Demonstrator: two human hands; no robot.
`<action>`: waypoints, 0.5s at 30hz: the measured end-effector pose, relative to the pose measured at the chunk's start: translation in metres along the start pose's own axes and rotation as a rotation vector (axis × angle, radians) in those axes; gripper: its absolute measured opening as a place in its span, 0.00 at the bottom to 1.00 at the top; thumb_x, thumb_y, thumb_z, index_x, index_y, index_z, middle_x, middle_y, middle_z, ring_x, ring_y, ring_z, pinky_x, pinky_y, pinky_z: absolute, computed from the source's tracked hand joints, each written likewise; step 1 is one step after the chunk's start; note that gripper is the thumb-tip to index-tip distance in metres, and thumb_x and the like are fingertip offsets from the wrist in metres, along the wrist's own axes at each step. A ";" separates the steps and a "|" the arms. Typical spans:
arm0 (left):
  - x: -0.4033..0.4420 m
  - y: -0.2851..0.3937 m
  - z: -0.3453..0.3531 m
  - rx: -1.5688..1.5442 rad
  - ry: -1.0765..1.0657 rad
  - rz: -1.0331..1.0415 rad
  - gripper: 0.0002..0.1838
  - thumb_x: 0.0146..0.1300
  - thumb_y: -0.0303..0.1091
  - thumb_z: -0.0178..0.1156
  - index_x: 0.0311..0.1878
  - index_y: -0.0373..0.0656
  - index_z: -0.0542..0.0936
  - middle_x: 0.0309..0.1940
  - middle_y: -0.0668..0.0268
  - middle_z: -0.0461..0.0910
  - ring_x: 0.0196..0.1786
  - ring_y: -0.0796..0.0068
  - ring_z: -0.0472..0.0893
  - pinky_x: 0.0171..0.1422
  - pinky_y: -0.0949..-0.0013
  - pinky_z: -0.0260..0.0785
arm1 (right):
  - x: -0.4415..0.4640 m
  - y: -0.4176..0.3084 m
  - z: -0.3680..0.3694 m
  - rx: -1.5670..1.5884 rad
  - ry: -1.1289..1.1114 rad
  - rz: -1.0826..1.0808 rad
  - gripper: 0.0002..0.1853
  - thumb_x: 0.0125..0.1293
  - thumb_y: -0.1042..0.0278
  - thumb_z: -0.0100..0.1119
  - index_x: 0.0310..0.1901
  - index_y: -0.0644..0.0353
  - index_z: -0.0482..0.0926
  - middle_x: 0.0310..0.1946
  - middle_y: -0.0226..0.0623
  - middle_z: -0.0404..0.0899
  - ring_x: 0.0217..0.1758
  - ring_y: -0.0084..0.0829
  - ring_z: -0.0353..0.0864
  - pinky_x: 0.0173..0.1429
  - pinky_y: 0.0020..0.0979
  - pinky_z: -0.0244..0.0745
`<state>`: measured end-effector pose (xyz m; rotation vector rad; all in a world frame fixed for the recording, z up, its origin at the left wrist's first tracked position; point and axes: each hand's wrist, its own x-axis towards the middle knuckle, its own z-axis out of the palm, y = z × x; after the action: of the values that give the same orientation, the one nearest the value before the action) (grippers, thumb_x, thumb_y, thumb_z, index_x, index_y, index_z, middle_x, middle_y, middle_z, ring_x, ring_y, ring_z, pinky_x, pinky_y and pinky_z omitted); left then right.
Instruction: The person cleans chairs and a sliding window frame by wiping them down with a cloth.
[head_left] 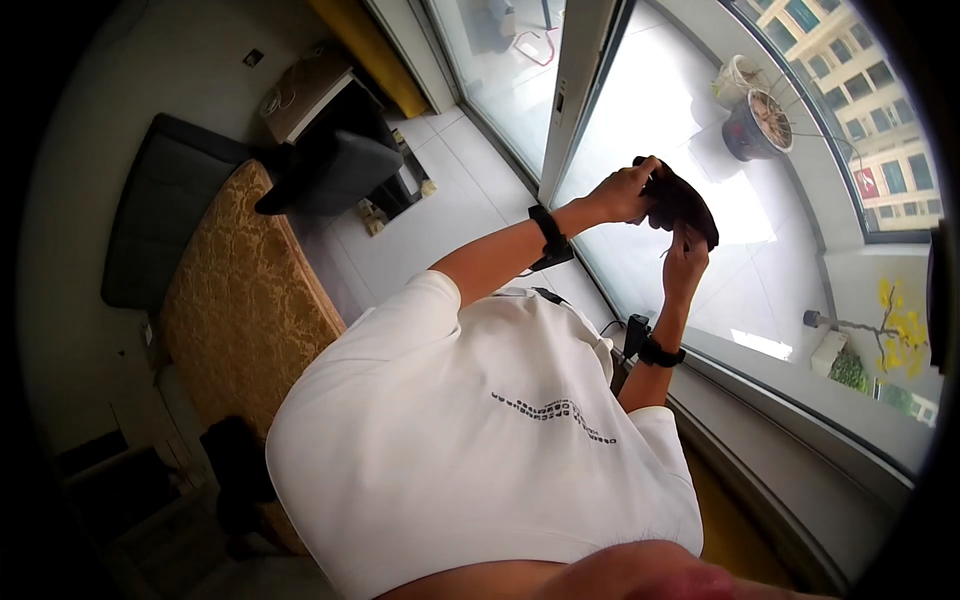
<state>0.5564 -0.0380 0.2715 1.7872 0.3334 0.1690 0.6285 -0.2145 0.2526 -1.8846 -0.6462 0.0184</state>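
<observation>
A dark, elongated item with a curved outer edge [690, 205] is held up in front of the glass door. Backlight hides its details, so its kind cannot be made out. My left hand [624, 195] grips its upper left end, fingers curled over the edge. At the lower right end, my right hand [685, 262] pinches it from below. Black bands with small dark boxes circle both wrists. Both arms reach forward from a white T-shirt [500, 420].
A table with a gold patterned cover [230, 300] stands left, beside dark chairs [345, 170]. A sliding door frame [575, 95] borders the bright balcony. Plant pots [757, 126] sit beneath the window, and yellow flowers [902, 330] stand at the right.
</observation>
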 end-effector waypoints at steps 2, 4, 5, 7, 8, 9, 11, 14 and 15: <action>-0.005 0.014 -0.009 0.138 0.153 0.092 0.18 0.63 0.32 0.63 0.51 0.38 0.68 0.39 0.55 0.81 0.35 0.62 0.85 0.35 0.65 0.76 | 0.004 -0.022 -0.011 -0.087 -0.038 -0.048 0.11 0.72 0.71 0.54 0.49 0.66 0.82 0.40 0.41 0.85 0.36 0.25 0.79 0.43 0.28 0.73; 0.000 0.032 -0.016 0.172 0.340 0.368 0.19 0.62 0.35 0.64 0.52 0.37 0.70 0.45 0.52 0.79 0.46 0.58 0.83 0.48 0.63 0.75 | 0.013 -0.075 -0.026 -0.102 0.021 -0.127 0.12 0.73 0.71 0.52 0.51 0.66 0.82 0.46 0.42 0.86 0.42 0.27 0.82 0.49 0.29 0.76; -0.004 0.054 -0.027 0.092 0.361 0.421 0.20 0.62 0.35 0.64 0.53 0.37 0.71 0.47 0.52 0.78 0.50 0.58 0.81 0.53 0.63 0.74 | 0.022 -0.084 -0.026 -0.024 0.036 -0.195 0.14 0.73 0.70 0.52 0.53 0.68 0.81 0.46 0.42 0.86 0.44 0.30 0.84 0.51 0.29 0.78; -0.009 0.082 -0.033 -0.092 0.360 0.441 0.21 0.63 0.37 0.63 0.55 0.37 0.71 0.48 0.52 0.78 0.54 0.59 0.79 0.58 0.63 0.72 | 0.032 -0.099 -0.024 0.097 0.017 -0.229 0.19 0.74 0.66 0.50 0.59 0.71 0.76 0.49 0.45 0.84 0.45 0.33 0.85 0.50 0.29 0.81; -0.008 0.086 -0.036 -0.190 0.343 0.406 0.22 0.64 0.38 0.62 0.56 0.37 0.71 0.48 0.53 0.78 0.53 0.60 0.80 0.58 0.64 0.72 | 0.037 -0.093 -0.017 0.107 -0.007 -0.243 0.19 0.74 0.66 0.50 0.59 0.71 0.76 0.49 0.45 0.84 0.45 0.33 0.85 0.50 0.29 0.81; 0.001 0.077 -0.036 -0.392 0.203 0.288 0.22 0.69 0.42 0.57 0.58 0.36 0.70 0.48 0.51 0.79 0.53 0.61 0.79 0.59 0.63 0.72 | 0.045 -0.077 -0.009 0.043 -0.057 -0.248 0.20 0.73 0.67 0.51 0.61 0.71 0.74 0.50 0.47 0.83 0.46 0.34 0.85 0.50 0.30 0.81; 0.006 0.042 -0.036 -0.343 0.213 0.122 0.23 0.71 0.47 0.52 0.59 0.38 0.69 0.49 0.50 0.80 0.52 0.58 0.81 0.57 0.61 0.72 | 0.045 -0.062 0.023 0.063 -0.185 0.024 0.22 0.68 0.69 0.52 0.61 0.70 0.74 0.57 0.51 0.79 0.56 0.40 0.81 0.59 0.35 0.77; -0.038 0.021 -0.071 -0.088 0.150 -0.012 0.23 0.71 0.49 0.51 0.59 0.41 0.69 0.43 0.51 0.83 0.48 0.58 0.82 0.55 0.58 0.72 | 0.024 -0.036 0.077 0.075 -0.321 -0.189 0.29 0.69 0.76 0.52 0.70 0.65 0.60 0.59 0.49 0.76 0.55 0.40 0.81 0.57 0.36 0.77; -0.050 0.006 -0.082 -0.055 0.111 0.019 0.24 0.71 0.52 0.51 0.59 0.42 0.69 0.36 0.52 0.83 0.45 0.61 0.83 0.50 0.58 0.72 | 0.016 -0.041 0.090 0.106 -0.361 -0.109 0.31 0.69 0.77 0.52 0.72 0.64 0.56 0.59 0.49 0.75 0.55 0.39 0.80 0.58 0.36 0.77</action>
<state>0.4859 0.0207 0.3000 1.7306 0.3878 0.2888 0.5967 -0.1193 0.2556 -1.7555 -0.9733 0.3226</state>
